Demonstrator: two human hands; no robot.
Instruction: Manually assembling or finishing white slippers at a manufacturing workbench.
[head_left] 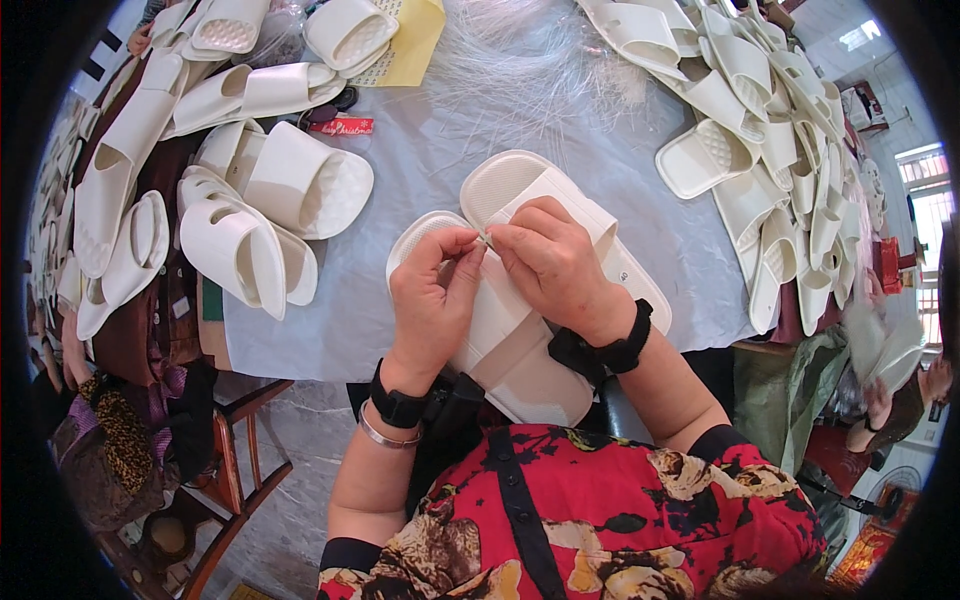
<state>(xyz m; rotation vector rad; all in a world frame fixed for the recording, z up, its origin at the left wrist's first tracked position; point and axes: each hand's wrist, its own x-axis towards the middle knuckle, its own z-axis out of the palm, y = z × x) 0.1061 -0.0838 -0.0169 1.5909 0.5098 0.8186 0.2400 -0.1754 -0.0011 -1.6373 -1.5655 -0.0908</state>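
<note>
A pair of cream slide slippers lies side by side before me, toes pointing away and slightly left. My left hand (432, 295) is over the left slipper (535, 375), thumb and forefinger pinched. From the other side my right hand (553, 262) meets it, also pinching, above the strap of the right slipper (625, 270). The fingertips of both hands come together on a tiny, thin, pale piece, too small to make out. My fingers hide part of both straps.
Loose cream slippers (307, 185) lie at the left, and more slippers (745, 130) are heaped at the right. Clear thin plastic strands (540, 60) spread across the far table. A yellow sheet (408, 45) and a red tag (342, 126) lie near the left slippers. A wooden chair (235, 470) stands at lower left.
</note>
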